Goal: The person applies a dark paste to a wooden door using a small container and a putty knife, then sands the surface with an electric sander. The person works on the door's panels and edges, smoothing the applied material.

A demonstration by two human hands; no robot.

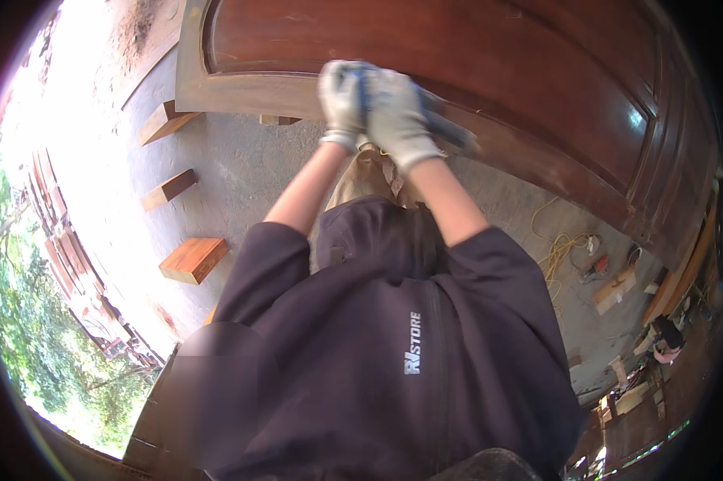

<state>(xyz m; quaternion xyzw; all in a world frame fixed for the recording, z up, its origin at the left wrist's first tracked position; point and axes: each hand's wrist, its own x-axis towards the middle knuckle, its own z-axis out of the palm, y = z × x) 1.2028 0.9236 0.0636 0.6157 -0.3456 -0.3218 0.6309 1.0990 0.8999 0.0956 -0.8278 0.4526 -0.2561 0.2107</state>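
Note:
Both my hands wear whitish work gloves and are closed close together at the near edge of a wooden door (426,40). My left hand (341,103) and my right hand (398,114) grip a blue-grey tool (451,131). Its body shows past my right hand, angled along the door's pale frame, blurred by motion. My gloves hide most of it, so its exact kind cannot be told. The door has a reddish-brown varnished panel inside a paler, bare-looking border.
Wood blocks (193,259) lie on the concrete floor (249,172) at the left. A yellow cord (566,250) is tangled on the right, near a red tool (598,267) and a wood offcut (615,290). Timber boards (682,268) stand at the far right.

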